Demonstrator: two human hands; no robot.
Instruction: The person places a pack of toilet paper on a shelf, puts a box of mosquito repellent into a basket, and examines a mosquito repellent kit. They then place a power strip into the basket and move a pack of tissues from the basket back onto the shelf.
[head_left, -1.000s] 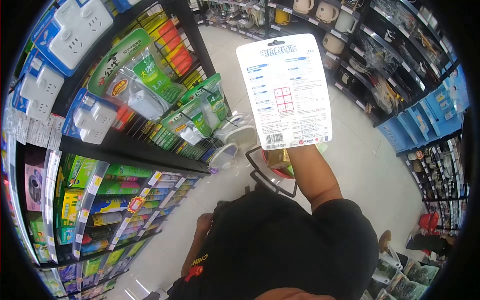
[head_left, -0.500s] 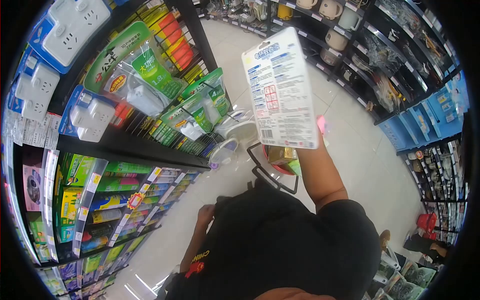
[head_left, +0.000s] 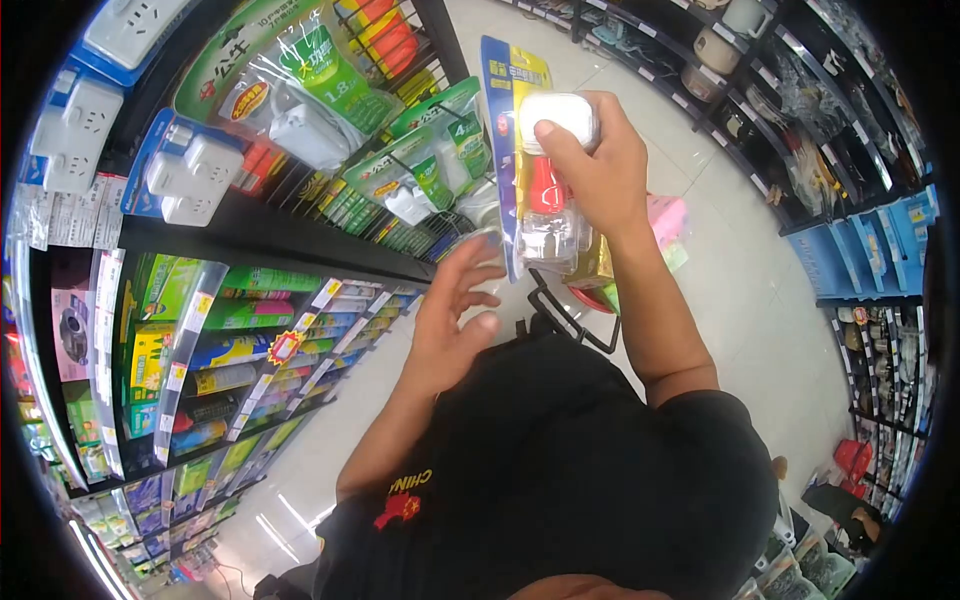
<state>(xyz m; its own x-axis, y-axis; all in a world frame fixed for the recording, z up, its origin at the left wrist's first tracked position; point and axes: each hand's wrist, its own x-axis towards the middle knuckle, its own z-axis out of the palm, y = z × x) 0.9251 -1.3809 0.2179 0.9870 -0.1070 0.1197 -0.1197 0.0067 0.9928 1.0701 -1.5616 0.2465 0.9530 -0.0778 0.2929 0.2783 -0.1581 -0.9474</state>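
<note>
My right hand [head_left: 612, 165] grips a blister pack [head_left: 545, 225], thumb on its white plastic part. The pack has a blue and yellow card, with a red piece and clear plastic below the white part; it looks like a plug-in mosquito repellent set. It stands nearly upright, its front turned towards my right hand. My left hand [head_left: 455, 315] is raised just left of the pack's lower end, fingers apart and holding nothing. Below the pack, a red basket [head_left: 592, 296] with black handles [head_left: 570, 318] shows in part, goods inside it.
At my left, a rack holds hanging green extension cord packs [head_left: 315, 90] and white socket adapters [head_left: 195, 170]. Shelves of spray cans and boxes [head_left: 230, 350] lie below. Across the tiled aisle [head_left: 740, 290] stand shelves with kitchenware [head_left: 760, 110]. A person [head_left: 845, 510] is at the lower right.
The pack has turned from its printed white back to its front side and come slightly lower. My left hand has risen from beside my body towards the pack.
</note>
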